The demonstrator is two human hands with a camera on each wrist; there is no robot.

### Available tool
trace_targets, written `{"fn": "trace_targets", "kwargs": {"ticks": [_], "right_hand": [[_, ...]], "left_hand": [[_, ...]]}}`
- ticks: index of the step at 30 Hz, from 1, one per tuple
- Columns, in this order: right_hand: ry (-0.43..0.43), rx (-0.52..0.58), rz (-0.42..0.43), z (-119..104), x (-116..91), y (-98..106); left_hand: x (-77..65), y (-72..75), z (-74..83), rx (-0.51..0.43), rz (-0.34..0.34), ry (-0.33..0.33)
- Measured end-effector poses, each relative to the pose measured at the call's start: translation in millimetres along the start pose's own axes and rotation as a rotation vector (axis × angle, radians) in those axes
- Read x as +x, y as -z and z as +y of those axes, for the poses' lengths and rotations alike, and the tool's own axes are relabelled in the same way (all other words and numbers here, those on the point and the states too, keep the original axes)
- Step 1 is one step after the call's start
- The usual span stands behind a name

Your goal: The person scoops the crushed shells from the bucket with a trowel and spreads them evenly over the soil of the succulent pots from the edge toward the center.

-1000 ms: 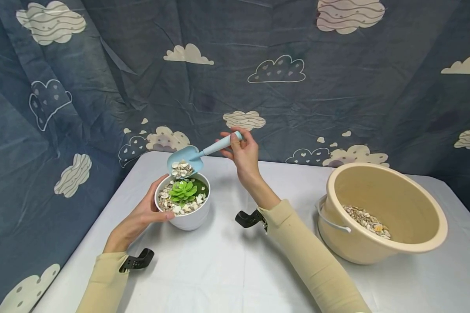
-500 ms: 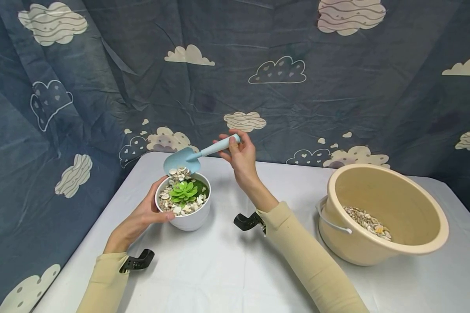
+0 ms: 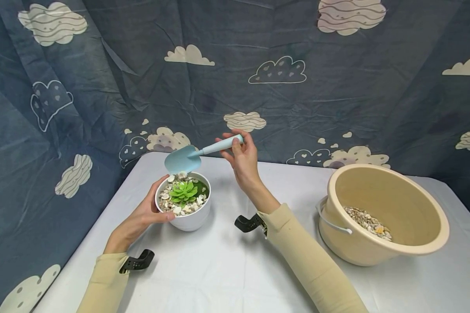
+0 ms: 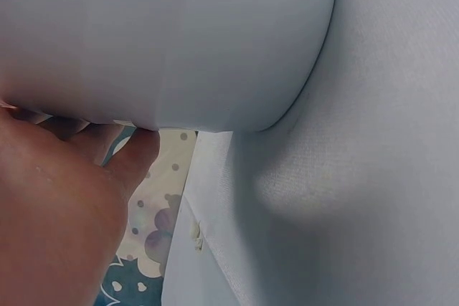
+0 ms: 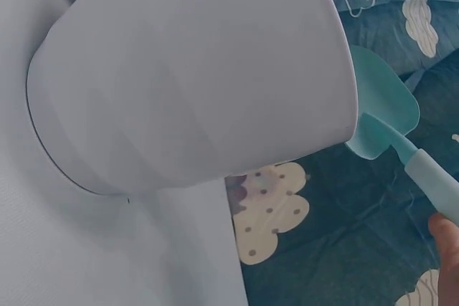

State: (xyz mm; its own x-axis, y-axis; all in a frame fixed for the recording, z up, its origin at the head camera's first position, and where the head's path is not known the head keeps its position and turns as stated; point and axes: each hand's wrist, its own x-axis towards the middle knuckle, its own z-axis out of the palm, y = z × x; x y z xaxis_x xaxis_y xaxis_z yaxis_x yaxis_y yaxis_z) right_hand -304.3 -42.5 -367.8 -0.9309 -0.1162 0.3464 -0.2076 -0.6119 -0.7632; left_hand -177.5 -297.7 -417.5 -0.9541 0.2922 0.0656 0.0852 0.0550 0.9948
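Observation:
A white flower pot (image 3: 189, 221) stands on the table at left, holding a green succulent (image 3: 183, 191) ringed by pale shells or pebbles (image 3: 188, 209). My left hand (image 3: 142, 213) grips the pot around its left side, thumb at the near rim; the left wrist view shows fingers against the pot wall (image 4: 172, 41). Above the far rim a light blue trowel (image 3: 183, 159) tilts downward, its scoop showing no shells. By its handle end my right hand (image 3: 243, 158) holds it between thumb and fingers. In the right wrist view the pot hides part of the trowel's scoop (image 5: 387, 98).
A beige bucket (image 3: 384, 174) with a white handle (image 3: 333, 222) stands at the right, shells (image 3: 368, 221) lying inside it. White cloth covers the table (image 3: 219, 269). A dark blue cloud-print curtain (image 3: 235, 69) hangs behind and to the left.
The trowel has tipped over the pot's far rim, and the shells on its scoop have slid into the pot behind the succulent. My left hand has stayed on the pot.

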Motion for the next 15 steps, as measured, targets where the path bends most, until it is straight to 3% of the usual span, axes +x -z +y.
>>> {"fn": "trace_targets", "kwargs": {"ticks": [8, 15], "right_hand": [[0.001, 0.002, -0.014, -1.5, -2.5, 1.6], [0.034, 0.038, -0.077, -2.3, -4.3, 4.1]], "left_hand": [[-0.5, -0.4, 0.5, 0.003, 0.003, 0.004], [-0.5, -0.8, 0.6, 0.003, 0.004, 0.006]]}}
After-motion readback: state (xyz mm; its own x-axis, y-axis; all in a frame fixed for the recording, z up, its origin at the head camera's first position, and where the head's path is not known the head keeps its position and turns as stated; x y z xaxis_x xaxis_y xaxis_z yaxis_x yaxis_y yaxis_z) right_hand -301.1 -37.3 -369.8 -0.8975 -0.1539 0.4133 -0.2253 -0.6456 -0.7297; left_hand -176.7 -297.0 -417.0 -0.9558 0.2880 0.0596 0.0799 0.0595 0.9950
